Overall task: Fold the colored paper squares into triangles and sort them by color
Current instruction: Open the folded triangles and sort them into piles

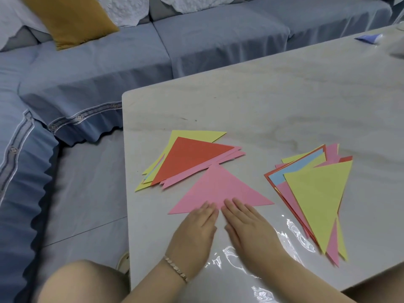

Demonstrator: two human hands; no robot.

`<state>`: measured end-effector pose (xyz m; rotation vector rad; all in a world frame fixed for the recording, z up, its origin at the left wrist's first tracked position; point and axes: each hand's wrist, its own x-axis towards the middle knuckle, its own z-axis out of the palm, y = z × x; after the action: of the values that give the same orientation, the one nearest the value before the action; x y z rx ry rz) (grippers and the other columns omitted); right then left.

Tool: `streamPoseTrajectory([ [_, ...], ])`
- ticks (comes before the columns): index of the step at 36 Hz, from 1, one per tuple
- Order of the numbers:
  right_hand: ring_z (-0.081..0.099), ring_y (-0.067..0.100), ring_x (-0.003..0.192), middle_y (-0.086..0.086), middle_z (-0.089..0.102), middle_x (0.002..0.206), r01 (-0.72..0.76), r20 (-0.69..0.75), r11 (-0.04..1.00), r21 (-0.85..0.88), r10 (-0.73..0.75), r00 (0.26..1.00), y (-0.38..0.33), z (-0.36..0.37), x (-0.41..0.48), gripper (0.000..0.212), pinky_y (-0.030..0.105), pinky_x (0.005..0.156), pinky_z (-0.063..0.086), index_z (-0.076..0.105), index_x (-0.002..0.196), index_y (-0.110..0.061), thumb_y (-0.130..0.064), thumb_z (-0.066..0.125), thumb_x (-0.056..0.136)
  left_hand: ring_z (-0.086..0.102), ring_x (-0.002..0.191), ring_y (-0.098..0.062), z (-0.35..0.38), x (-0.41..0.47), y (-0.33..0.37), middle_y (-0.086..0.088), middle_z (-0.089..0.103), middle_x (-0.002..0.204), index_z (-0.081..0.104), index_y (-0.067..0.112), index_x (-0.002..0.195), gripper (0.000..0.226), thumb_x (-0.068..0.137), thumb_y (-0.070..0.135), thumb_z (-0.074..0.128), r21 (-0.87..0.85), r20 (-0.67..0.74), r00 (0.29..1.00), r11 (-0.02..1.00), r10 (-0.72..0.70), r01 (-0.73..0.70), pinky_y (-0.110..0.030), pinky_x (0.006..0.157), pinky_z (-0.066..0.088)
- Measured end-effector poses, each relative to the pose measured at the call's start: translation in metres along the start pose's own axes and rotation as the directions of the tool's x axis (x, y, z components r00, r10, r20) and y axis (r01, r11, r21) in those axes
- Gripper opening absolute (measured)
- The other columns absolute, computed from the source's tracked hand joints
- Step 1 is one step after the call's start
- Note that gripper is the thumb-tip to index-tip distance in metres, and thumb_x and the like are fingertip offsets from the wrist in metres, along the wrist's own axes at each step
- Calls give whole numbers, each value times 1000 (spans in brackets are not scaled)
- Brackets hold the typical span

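A pink paper triangle (220, 189) lies flat on the pale table (284, 101) in front of me. My left hand (196, 230) and my right hand (247, 226) lie side by side with straight fingers, their fingertips pressing on the triangle's near edge. Behind it sits a pile of folded triangles (192, 158) with a red one on top, over pink and yellow ones. To the right lies a second fanned stack of papers (317, 189), topped by a yellow sheet, with blue, pink and red edges showing beneath.
A blue sofa (131, 57) wraps round the table's far and left sides, with a mustard cushion (70, 20) on it. A small blue paper (369, 38) lies at the far right of the table. My knee (80, 283) shows at the lower left.
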<state>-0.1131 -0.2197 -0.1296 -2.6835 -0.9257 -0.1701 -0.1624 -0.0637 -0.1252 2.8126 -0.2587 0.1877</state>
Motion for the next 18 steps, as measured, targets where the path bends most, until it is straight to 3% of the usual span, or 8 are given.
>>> streamPoseTrajectory([
  [5, 62, 17, 109, 1, 65, 118, -62, 26, 998, -15, 62, 998, 6, -4, -3, 66, 27, 104, 25, 69, 109, -12, -31, 7, 101, 47, 104, -16, -8, -8, -6, -7, 66, 108, 65, 4, 111, 56, 100, 30, 16, -6, -31, 994, 995, -104, 104, -31, 93, 36],
  [18, 57, 18, 117, 3, 61, 125, -221, 133, 975, -8, 220, 966, 41, -26, -19, 62, 21, 110, 12, 65, 117, -9, -38, 12, 99, 45, 98, -13, -20, -35, -28, -5, 67, 105, 68, 4, 108, 64, 99, 38, 15, 18, -123, 948, 955, -293, 297, -25, 90, 37],
])
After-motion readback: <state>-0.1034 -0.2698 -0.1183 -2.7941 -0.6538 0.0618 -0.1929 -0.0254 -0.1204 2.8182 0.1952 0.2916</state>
